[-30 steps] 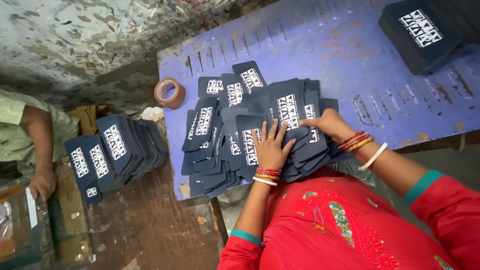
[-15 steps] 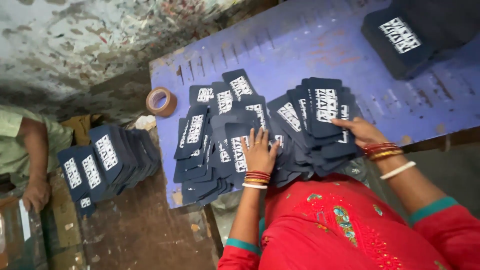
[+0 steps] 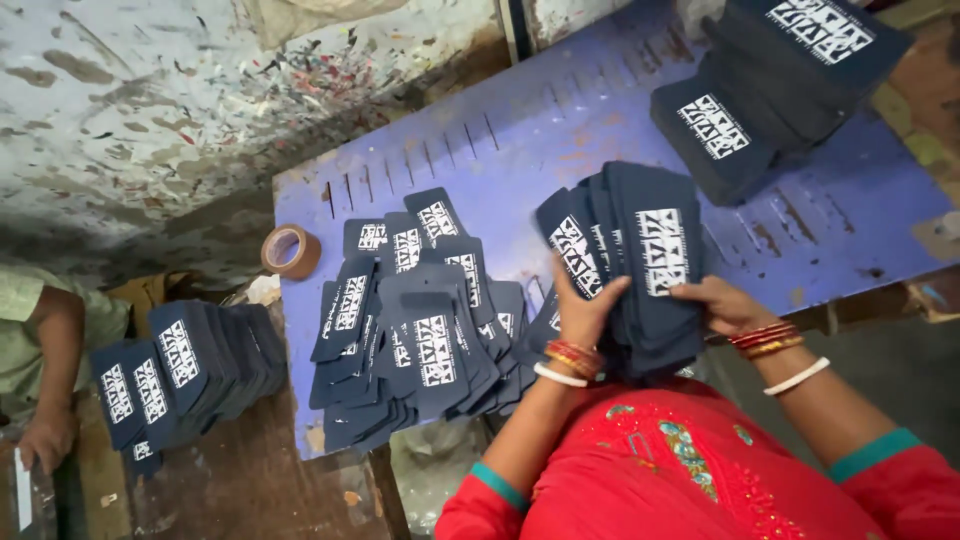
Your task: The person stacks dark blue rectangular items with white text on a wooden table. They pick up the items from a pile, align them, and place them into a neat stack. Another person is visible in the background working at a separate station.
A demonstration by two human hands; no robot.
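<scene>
The person wears a bright red top [image 3: 690,470] with short sleeves. Each sleeve ends in a narrow teal band: one on the left arm [image 3: 497,487], one on the right arm [image 3: 873,455]. The front of the top carries scattered embroidery in teal, green and pale orange, with fine dotted stitching running between the motifs.

At the left wrist, just below the left hand [image 3: 585,305], sits a stack of thin red and gold bangles [image 3: 572,355], followed by a single plain white bangle [image 3: 558,376]. The right wrist, behind the right hand [image 3: 722,303], shows the same set: red and gold bangles [image 3: 765,338], then a white bangle [image 3: 797,377] further up the forearm.
</scene>
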